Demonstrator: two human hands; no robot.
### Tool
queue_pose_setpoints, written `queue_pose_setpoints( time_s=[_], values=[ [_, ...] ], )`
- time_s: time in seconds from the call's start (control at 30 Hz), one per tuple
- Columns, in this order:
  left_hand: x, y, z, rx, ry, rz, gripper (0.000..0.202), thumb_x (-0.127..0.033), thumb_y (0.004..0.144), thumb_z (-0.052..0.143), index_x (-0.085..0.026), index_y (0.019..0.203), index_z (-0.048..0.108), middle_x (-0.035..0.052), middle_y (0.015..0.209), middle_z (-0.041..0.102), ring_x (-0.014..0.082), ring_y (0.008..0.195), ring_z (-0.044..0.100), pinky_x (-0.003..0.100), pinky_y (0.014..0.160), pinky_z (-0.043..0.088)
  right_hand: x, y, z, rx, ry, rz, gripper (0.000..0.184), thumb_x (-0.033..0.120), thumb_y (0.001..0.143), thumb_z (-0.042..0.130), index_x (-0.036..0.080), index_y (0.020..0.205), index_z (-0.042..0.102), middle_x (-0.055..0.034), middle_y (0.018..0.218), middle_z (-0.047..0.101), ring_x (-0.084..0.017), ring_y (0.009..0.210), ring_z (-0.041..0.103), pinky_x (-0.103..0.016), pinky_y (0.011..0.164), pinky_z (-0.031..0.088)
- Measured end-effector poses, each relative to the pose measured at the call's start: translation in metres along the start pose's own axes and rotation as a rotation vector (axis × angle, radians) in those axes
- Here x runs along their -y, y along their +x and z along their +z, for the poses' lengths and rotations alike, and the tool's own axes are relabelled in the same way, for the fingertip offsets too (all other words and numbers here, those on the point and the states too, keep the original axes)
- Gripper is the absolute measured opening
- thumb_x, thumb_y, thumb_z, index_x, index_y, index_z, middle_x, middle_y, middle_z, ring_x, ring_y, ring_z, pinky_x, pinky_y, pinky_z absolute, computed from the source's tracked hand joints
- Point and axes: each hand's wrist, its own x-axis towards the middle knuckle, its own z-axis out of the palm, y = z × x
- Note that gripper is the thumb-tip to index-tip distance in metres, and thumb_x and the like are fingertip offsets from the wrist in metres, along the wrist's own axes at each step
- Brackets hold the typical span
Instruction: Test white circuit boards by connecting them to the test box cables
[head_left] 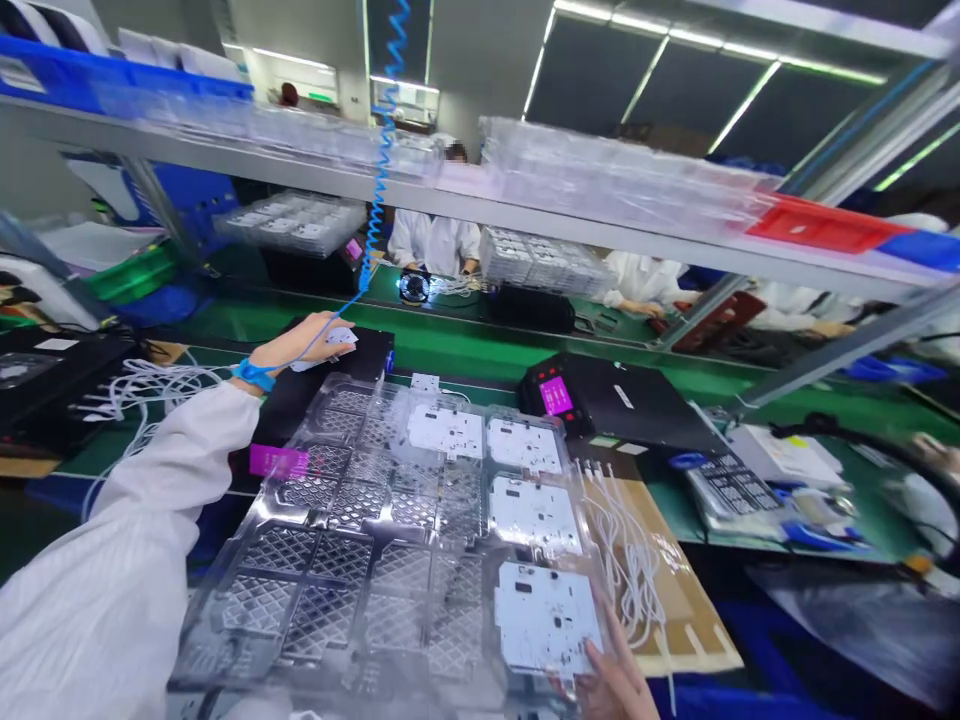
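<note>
My left hand (pixel 319 340), with a blue band (pixel 255 375) at its wrist, reaches over a black box at the back left. Its fingers are closed on a white circuit board (pixel 341 340), partly hidden by the hand. In front of me lies a clear plastic tray (pixel 386 530) with a lattice pattern in its pockets. Several white boards (pixel 532 512) sit in its right column, and another white board (pixel 446 430) is in the back row. My right hand (pixel 619 670) grips the tray's near right edge, fingertips by the nearest board (pixel 547 615).
White cables lie at left (pixel 150 385) and on cardboard at right (pixel 626 550). A black device with a pink screen (pixel 555 396) stands behind the tray. A coiled blue cord (pixel 379 170) hangs from above. The overhead shelf (pixel 420 200) carries clear trays; people in white sit beyond.
</note>
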Motion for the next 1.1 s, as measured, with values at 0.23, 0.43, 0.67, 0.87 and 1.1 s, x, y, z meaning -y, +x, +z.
queue_pose_setpoints(
  time_s=[0.23,0.43,0.67,0.87,1.1],
  values=[
    [-0.011,-0.008,0.007,0.009,-0.002,0.072,0.09,-0.08,0.084,0.049,-0.014,0.144,0.064,0.0203,0.137,0.066,0.0387,0.136,0.058,0.048,0.119,0.043,0.011,-0.014,0.013,0.018,0.097,-0.017,0.098,0.042,0.07,0.093,0.041,0.157,0.048,-0.0047,0.158,0.056,-0.037,0.128,0.067,-0.044,0.09,0.066],
    [-0.031,-0.015,0.003,0.042,0.015,0.078,0.093,-0.084,0.083,0.046,-0.015,0.142,0.066,0.02,0.135,0.068,0.0373,0.129,0.063,0.048,0.117,0.046,0.006,-0.009,0.007,0.079,0.138,-0.023,0.101,0.038,0.073,0.092,0.04,0.161,0.041,-0.0041,0.161,0.052,-0.035,0.123,0.071,-0.045,0.092,0.065],
    [-0.036,-0.028,-0.009,0.023,0.027,0.044,0.09,-0.086,0.084,0.045,-0.015,0.133,0.069,0.0214,0.142,0.064,0.0384,0.139,0.056,0.051,0.121,0.042,-0.002,-0.007,-0.002,0.119,0.155,-0.014,0.093,0.035,0.074,0.092,0.044,0.156,0.048,-0.003,0.16,0.053,-0.033,0.115,0.075,-0.047,0.089,0.066],
    [-0.054,-0.031,-0.017,0.027,0.005,0.056,0.076,-0.075,0.089,0.048,-0.015,0.129,0.072,0.0206,0.136,0.066,0.0384,0.133,0.059,0.053,0.119,0.044,-0.001,-0.013,-0.001,0.121,0.163,-0.03,0.086,0.035,0.075,0.091,0.04,0.153,0.055,-0.0017,0.158,0.056,-0.035,0.126,0.069,-0.044,0.085,0.068],
    [-0.184,-0.032,0.017,0.139,-0.121,0.474,0.05,-0.055,0.102,0.052,-0.024,0.139,0.066,0.0136,0.142,0.063,0.0277,0.133,0.059,0.042,0.115,0.047,0.0,-0.014,0.001,0.115,0.166,-0.05,0.083,0.033,0.075,0.091,0.04,0.15,0.057,-0.0005,0.161,0.052,-0.034,0.13,0.067,-0.042,0.085,0.068]
  ],
)
